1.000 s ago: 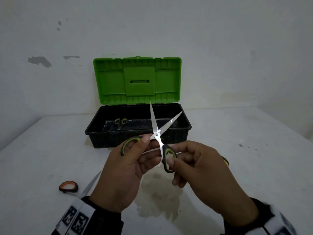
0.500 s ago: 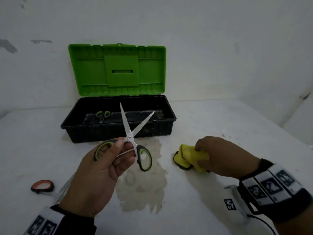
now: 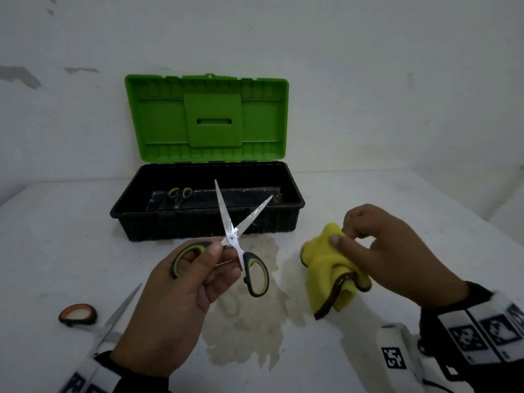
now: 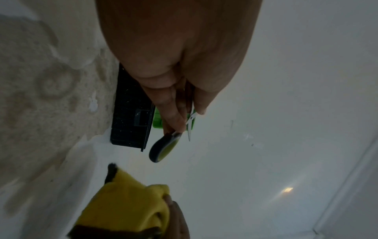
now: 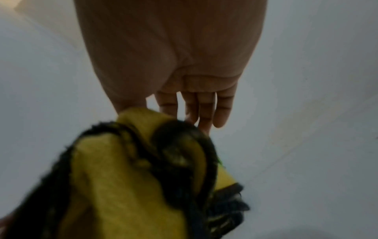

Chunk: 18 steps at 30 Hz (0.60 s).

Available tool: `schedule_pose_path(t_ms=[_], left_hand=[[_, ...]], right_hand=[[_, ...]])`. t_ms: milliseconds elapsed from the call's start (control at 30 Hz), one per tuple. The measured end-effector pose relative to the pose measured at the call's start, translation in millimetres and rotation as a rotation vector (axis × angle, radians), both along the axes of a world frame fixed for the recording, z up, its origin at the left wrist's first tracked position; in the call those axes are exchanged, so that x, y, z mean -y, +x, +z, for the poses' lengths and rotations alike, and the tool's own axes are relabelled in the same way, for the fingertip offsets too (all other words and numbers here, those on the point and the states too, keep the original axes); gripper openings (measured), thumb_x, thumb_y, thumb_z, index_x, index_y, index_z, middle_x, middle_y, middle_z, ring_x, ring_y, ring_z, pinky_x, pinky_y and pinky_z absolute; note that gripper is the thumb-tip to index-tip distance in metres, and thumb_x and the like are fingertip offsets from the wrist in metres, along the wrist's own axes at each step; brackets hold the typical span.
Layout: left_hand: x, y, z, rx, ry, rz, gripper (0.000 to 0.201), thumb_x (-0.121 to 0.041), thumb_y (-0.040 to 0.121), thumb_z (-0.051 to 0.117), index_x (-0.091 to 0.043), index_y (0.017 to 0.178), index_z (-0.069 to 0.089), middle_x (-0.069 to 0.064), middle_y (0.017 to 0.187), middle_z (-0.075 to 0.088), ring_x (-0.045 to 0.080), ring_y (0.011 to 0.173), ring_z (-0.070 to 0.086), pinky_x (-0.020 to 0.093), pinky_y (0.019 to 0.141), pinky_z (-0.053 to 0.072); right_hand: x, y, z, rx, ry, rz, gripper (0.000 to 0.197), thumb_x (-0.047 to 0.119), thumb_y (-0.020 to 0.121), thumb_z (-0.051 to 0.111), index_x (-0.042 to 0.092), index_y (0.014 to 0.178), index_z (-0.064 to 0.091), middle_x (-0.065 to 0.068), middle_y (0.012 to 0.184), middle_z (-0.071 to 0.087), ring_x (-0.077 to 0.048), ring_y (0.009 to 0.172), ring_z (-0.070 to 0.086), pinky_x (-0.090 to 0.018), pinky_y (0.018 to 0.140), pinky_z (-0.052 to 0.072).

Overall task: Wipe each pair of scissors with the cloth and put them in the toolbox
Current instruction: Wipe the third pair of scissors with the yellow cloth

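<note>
My left hand [image 3: 198, 265] grips one handle loop of the green-and-black scissors [image 3: 235, 239], whose blades are spread apart and point up in front of the toolbox. The same scissors [image 4: 163, 148] show below my fingers in the left wrist view. My right hand [image 3: 368, 245] pinches the yellow cloth [image 3: 331, 268] with its dark edging and holds it up off the table, to the right of the scissors; the cloth [image 5: 122, 177] fills the lower right wrist view. The black toolbox [image 3: 209, 225] stands behind with its green lid [image 3: 209, 120] raised. A small green pair of scissors [image 3: 180, 193] lies inside it.
Orange-handled scissors [image 3: 79, 314] lie on the white table at the left, partly behind my left wrist. A damp stain [image 3: 249, 321] spreads on the table [image 3: 368, 194] below my hands. A white wall stands close behind the toolbox.
My right hand let go of the scissors' handle, went right to the yellow cloth on the table, and has now lifted it. The left hand keeps the scissors spread in front of the toolbox.
</note>
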State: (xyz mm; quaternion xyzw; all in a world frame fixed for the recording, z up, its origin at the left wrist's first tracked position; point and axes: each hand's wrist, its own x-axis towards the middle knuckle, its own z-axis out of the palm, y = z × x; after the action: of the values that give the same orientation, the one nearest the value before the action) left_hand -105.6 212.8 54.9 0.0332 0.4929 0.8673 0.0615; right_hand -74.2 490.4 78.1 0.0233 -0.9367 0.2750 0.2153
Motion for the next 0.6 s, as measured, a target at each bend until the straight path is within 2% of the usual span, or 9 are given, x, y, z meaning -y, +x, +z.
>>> schedule_pose_path(t_ms=[67, 167, 200, 267, 333, 433, 500, 600], left_hand=[[1, 0, 3, -0.019, 0.002, 0.008, 0.022, -0.021, 0.069, 0.068, -0.007, 0.083, 0.077, 0.019, 0.086, 0.074, 0.023, 0.075, 0.074, 0.026, 0.066, 0.059], [0, 1, 9, -0.046, 0.009, 0.0, 0.024, -0.021, 0.071, 0.067, -0.005, 0.087, 0.075, 0.02, 0.087, 0.074, 0.024, 0.077, 0.074, 0.026, 0.067, 0.059], [0, 2, 11, -0.051, 0.01, -0.008, 0.023, -0.021, 0.072, 0.066, -0.005, 0.087, 0.075, 0.02, 0.087, 0.074, 0.024, 0.076, 0.074, 0.026, 0.067, 0.059], [0, 3, 15, -0.056, 0.002, -0.02, 0.021, -0.017, 0.076, 0.063, -0.004, 0.087, 0.075, 0.021, 0.087, 0.074, 0.025, 0.076, 0.074, 0.026, 0.066, 0.059], [-1, 5, 17, -0.072, -0.018, -0.024, 0.019, -0.015, 0.076, 0.061, -0.005, 0.086, 0.075, 0.022, 0.086, 0.074, 0.025, 0.075, 0.074, 0.026, 0.066, 0.059], [0, 9, 19, -0.099, -0.05, -0.026, 0.021, -0.015, 0.076, 0.062, -0.003, 0.089, 0.074, 0.023, 0.086, 0.074, 0.026, 0.076, 0.074, 0.027, 0.067, 0.059], [0, 11, 21, -0.114, -0.07, -0.023, 0.022, -0.016, 0.076, 0.062, -0.004, 0.09, 0.073, 0.023, 0.087, 0.074, 0.028, 0.078, 0.074, 0.028, 0.068, 0.059], [2, 13, 24, -0.127, -0.079, -0.013, 0.019, -0.018, 0.075, 0.062, -0.01, 0.085, 0.076, 0.022, 0.087, 0.074, 0.029, 0.08, 0.075, 0.03, 0.07, 0.06]], right_hand=[[6, 4, 6, -0.114, -0.147, 0.012, 0.027, 0.021, 0.083, 0.074, 0.017, 0.064, 0.056, 0.009, 0.095, 0.065, -0.007, 0.086, 0.061, -0.01, 0.063, 0.039], [20, 7, 14, -0.222, -0.292, 0.12, 0.027, 0.026, 0.08, 0.071, 0.017, 0.061, 0.053, 0.009, 0.107, 0.069, -0.01, 0.104, 0.065, -0.019, 0.081, 0.047], [25, 8, 17, -0.248, -0.329, 0.167, 0.027, 0.029, 0.079, 0.069, 0.02, 0.061, 0.052, 0.007, 0.107, 0.071, -0.013, 0.104, 0.067, -0.024, 0.081, 0.05], [38, 9, 22, -0.289, -0.339, 0.204, 0.025, 0.035, 0.078, 0.068, 0.022, 0.063, 0.053, 0.003, 0.097, 0.073, -0.016, 0.091, 0.07, -0.031, 0.071, 0.053], [54, 11, 29, -0.327, -0.246, 0.194, 0.025, 0.04, 0.078, 0.07, 0.022, 0.068, 0.058, 0.006, 0.088, 0.072, -0.015, 0.078, 0.068, -0.029, 0.064, 0.052], [74, 12, 40, -0.358, -0.068, 0.258, 0.024, 0.042, 0.082, 0.069, 0.02, 0.075, 0.063, 0.008, 0.084, 0.07, -0.015, 0.068, 0.063, -0.025, 0.058, 0.049], [85, 10, 43, -0.378, 0.06, 0.285, 0.024, 0.04, 0.085, 0.066, 0.017, 0.079, 0.066, 0.002, 0.087, 0.069, -0.014, 0.072, 0.06, -0.022, 0.064, 0.046], [99, 8, 42, -0.404, 0.185, 0.262, 0.023, 0.04, 0.086, 0.061, 0.018, 0.087, 0.068, 0.002, 0.098, 0.069, -0.01, 0.083, 0.056, -0.016, 0.076, 0.043]])
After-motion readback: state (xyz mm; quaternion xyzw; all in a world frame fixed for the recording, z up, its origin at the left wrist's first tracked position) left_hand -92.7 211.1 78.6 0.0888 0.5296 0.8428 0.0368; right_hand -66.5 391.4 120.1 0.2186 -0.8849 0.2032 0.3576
